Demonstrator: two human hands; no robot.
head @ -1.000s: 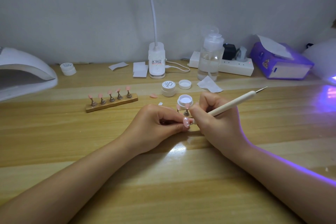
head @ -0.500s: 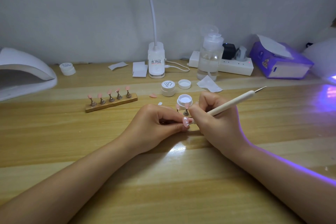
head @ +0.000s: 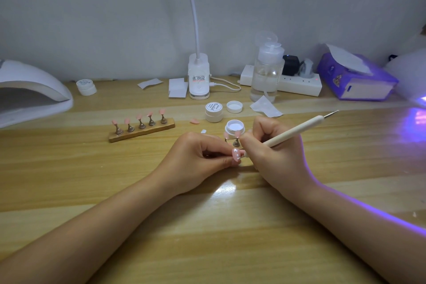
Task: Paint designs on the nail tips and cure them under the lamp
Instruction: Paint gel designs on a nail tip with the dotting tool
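Both hands (head: 235,157) mid-table (head: 207,226), edges far.

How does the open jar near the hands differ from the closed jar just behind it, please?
The open jar has no lid and shows white gel inside; the closed jar keeps its lid, which bears printed script. The open jar sits nearer the right hand; the closed jar stands farther back beside a loose lid. Both are small, round and white.

A glossy wooden table (head: 92,180) bears a rough wooden holder strip (head: 141,132) and matt white plastic jars (head: 214,112).
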